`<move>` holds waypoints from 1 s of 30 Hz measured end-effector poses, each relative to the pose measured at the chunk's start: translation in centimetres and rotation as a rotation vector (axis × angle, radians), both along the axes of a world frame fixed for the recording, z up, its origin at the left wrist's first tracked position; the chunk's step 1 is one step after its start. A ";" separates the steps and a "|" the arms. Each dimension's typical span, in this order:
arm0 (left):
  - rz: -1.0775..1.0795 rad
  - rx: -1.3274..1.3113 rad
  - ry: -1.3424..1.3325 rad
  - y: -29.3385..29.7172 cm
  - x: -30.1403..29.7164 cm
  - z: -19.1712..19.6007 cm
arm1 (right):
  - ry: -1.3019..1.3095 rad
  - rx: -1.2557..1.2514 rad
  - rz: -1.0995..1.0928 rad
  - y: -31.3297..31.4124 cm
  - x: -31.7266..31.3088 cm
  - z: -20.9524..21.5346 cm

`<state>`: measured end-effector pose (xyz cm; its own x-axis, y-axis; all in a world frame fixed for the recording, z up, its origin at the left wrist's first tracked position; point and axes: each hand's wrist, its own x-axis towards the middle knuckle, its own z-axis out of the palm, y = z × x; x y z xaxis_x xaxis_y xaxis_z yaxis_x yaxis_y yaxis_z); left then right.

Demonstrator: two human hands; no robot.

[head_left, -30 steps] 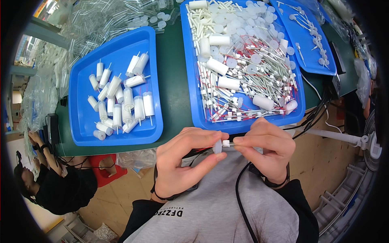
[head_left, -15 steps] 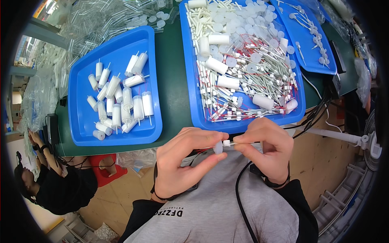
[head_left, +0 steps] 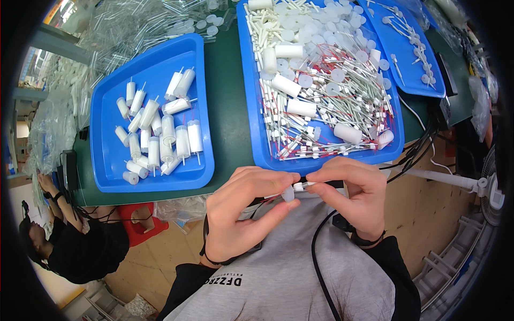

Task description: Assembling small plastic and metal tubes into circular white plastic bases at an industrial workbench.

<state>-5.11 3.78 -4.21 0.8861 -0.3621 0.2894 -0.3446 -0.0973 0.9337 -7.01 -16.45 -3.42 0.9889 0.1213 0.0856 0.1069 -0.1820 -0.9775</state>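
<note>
My left hand (head_left: 243, 211) and my right hand (head_left: 350, 195) meet close to my chest, just below the table's near edge. Between the fingertips of both is a small white round cap with a thin white stick (head_left: 293, 190); the left thumb and forefinger pinch the cap, the right fingers pinch the stick end. Directly above them lies a blue tray (head_left: 251, 107) heaped with white tubes, round caps and thin sticks with red wires (head_left: 326, 91). To the left, another blue tray (head_left: 104, 160) holds several assembled white cylinders (head_left: 160, 134).
A third blue tray (head_left: 428, 88) with thin white pins sits at the far right. Clear plastic tubes and bags (head_left: 134, 27) pile at the table's far left. A black cable (head_left: 321, 251) hangs over my grey shirt. Another person (head_left: 64, 235) crouches at lower left.
</note>
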 end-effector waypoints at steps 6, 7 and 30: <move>-0.012 -0.006 0.003 0.1 -0.2 0.1 | -0.019 -0.031 -0.013 0.0 -0.2 -0.2; -0.012 -0.005 0.003 0.1 -0.2 0.0 | -0.018 -0.030 -0.013 0.0 -0.3 -0.2; -0.042 -0.041 0.032 0.5 -0.1 0.4 | -0.275 -0.031 0.026 0.2 0.2 -0.7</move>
